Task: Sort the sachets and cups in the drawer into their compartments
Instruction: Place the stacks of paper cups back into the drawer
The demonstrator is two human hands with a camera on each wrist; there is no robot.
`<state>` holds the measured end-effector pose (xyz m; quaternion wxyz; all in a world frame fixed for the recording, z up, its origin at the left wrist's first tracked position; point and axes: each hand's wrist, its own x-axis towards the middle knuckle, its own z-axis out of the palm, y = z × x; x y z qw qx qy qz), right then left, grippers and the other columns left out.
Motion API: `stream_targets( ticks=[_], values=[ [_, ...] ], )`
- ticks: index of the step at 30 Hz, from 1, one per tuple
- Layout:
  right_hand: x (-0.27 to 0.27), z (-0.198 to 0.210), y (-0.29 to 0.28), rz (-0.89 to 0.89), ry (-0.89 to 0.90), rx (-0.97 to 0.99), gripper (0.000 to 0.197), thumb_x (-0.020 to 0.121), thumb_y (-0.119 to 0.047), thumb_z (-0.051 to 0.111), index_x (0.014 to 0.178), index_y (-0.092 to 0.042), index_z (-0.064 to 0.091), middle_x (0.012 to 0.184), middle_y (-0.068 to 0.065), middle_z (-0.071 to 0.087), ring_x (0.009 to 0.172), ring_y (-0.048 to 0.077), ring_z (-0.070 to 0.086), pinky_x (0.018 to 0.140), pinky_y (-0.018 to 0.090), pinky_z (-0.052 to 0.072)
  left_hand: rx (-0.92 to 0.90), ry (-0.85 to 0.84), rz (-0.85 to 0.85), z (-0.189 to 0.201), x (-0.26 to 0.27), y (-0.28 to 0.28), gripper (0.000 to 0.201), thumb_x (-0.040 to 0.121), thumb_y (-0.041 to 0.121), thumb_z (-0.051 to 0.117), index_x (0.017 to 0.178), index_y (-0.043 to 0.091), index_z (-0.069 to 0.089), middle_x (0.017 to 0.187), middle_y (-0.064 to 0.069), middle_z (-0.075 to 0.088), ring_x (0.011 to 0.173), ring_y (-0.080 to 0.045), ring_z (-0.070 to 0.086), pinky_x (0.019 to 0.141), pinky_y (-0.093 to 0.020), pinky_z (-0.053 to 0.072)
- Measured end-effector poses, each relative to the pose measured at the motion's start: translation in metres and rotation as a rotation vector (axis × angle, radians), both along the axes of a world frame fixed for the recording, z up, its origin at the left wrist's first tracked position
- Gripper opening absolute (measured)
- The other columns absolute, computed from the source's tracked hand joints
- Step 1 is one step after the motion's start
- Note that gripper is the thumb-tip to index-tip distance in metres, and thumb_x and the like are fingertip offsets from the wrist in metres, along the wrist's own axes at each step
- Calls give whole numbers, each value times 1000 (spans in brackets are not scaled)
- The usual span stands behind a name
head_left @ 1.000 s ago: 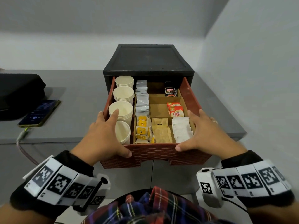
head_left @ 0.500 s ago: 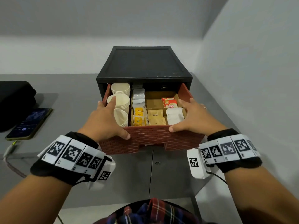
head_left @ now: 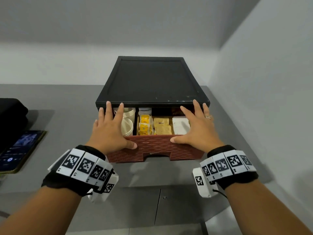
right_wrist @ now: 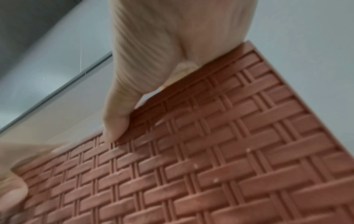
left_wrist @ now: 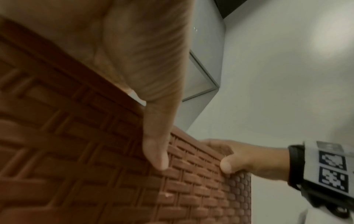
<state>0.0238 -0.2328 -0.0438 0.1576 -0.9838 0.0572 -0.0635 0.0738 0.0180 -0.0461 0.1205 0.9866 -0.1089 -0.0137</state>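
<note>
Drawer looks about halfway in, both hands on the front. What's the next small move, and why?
Probably draw the fingertips back first: the left hand and right hand reach over the drawer toward the black cabinet edge. Then push the front in by the thumbs; the cups and sachets look sorted.

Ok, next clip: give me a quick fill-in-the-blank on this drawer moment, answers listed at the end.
1. Both thumbs press the woven front of the reddish-brown ____, left hand and right hand alike.
2. The yellow sachets lie directly right of the paper ____.
3. A phone lies on the ____ side of the counter.
4. A ____ sits on one finger of the right hand.

Missing words: drawer; cups; left; ring
</note>
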Motion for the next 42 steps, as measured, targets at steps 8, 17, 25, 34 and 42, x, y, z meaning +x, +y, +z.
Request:
stream_targets(
  ticks=[8,17,25,34,42],
  values=[
    [37,-5,-3,23,-45,-183,112,59,-79,61,149,-40,5,159,-1,-6,146,27,-12,113,56,-3,136,-149,-4,-8,29,-11,132,56,75,68,149,28,-13,157,-6,-21,144,-30,-19,115,-51,-2],
    [65,-4,-5,-5,-71,-249,104,61,-79,57,148,-39,16,158,-4,14,146,22,7,112,58,-4,161,-263,7,-13,55,-17,116,58,69,71,151,28,14,157,-5,16,145,-33,8,112,-61,5],
    [87,-32,-7,-71,-339,-343,74,58,-58,74,119,-20,58,118,11,63,112,33,55,90,72,31,66,-575,57,-44,76,-21,95,47,29,91,128,20,42,127,-17,54,120,-36,33,81,-82,23],
    [95,-48,-17,-64,-458,-374,66,74,-70,38,123,-26,47,119,8,59,114,27,43,94,69,28,86,-625,53,-49,84,-23,98,46,30,91,129,20,40,128,-13,37,119,-37,33,81,-84,20],
    [88,-29,-6,-86,-304,-308,85,41,-47,89,117,-22,63,117,11,62,111,36,59,90,71,30,108,-435,65,-38,75,-24,106,48,33,91,137,22,35,139,-19,44,126,-44,35,83,-82,23]
  ],
)
